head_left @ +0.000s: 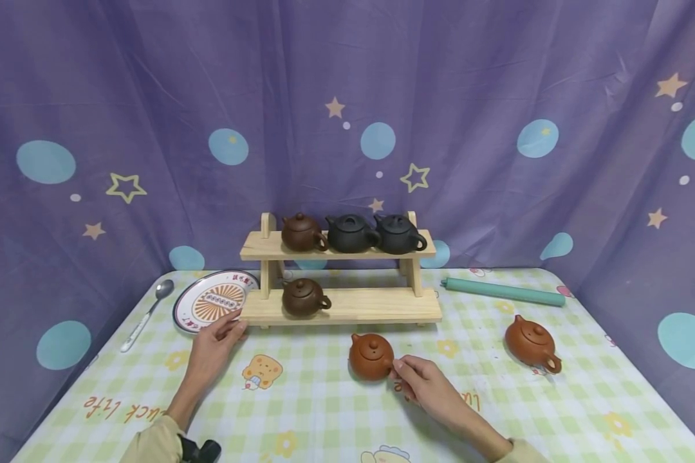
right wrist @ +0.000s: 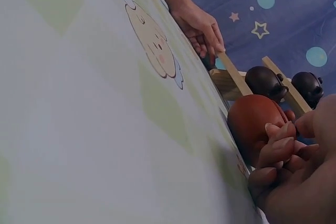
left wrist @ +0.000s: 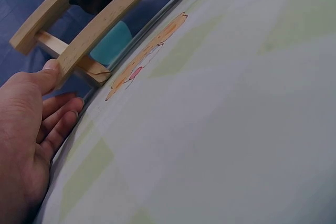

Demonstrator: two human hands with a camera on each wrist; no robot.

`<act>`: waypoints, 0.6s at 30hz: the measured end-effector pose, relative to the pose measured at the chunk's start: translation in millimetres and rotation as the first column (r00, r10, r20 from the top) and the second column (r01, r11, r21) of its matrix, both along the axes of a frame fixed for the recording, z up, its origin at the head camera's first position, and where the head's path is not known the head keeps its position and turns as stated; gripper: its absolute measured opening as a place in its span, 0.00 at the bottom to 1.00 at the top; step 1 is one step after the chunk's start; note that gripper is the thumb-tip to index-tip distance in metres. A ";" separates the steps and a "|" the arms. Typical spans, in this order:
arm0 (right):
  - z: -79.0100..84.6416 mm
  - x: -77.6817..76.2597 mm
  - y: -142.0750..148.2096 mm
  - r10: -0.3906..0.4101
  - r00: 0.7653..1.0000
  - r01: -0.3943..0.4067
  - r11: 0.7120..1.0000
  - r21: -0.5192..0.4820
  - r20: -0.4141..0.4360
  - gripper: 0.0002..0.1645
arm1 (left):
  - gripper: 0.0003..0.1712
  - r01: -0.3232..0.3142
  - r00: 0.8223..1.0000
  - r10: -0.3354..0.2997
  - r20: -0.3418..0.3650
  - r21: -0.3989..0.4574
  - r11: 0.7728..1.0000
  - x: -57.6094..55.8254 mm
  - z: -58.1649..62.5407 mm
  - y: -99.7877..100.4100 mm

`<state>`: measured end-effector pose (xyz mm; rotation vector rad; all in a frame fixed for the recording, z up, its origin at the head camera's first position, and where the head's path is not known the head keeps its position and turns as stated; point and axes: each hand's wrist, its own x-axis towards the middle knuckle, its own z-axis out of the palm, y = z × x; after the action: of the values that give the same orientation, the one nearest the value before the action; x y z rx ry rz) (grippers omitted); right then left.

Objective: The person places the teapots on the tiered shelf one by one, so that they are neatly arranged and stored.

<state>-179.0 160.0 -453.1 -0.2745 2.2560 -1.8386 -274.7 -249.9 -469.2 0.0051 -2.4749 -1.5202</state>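
An orange-brown teapot [head_left: 371, 357] is in front of the wooden shelf [head_left: 347, 307], its spout turned to the left. My right hand [head_left: 431, 392] pinches its handle between thumb and fingers. The right wrist view shows the same teapot [right wrist: 254, 121] close to the cloth; I cannot tell whether its base touches. At the shelf's lower left end, my left hand [head_left: 211, 350] holds the board's corner, with the thumb against the board in the left wrist view. A dark brown teapot [head_left: 302, 298] stands at the left on the lower board.
On the upper board stand a brown teapot [head_left: 302, 233] and two black teapots [head_left: 350, 235]. A patterned plate [head_left: 208, 302] and a spoon [head_left: 148, 315] lie left of the shelf. Another orange-brown teapot [head_left: 529, 341] and a green rod [head_left: 504, 291] lie right. A purple curtain [head_left: 347, 64] hangs behind.
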 end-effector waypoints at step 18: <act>1.2 -0.2 -0.3 -0.050 0.999 0.050 0.999 -0.003 -0.009 0.22 | 0.28 0.000 1.000 0.000 0.007 -0.013 1.000 1.0 0.5 -0.4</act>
<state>-179.2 159.7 -451.8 -0.2297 2.2864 -1.8684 -273.7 -250.3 -468.7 0.0084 -2.4906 -1.5065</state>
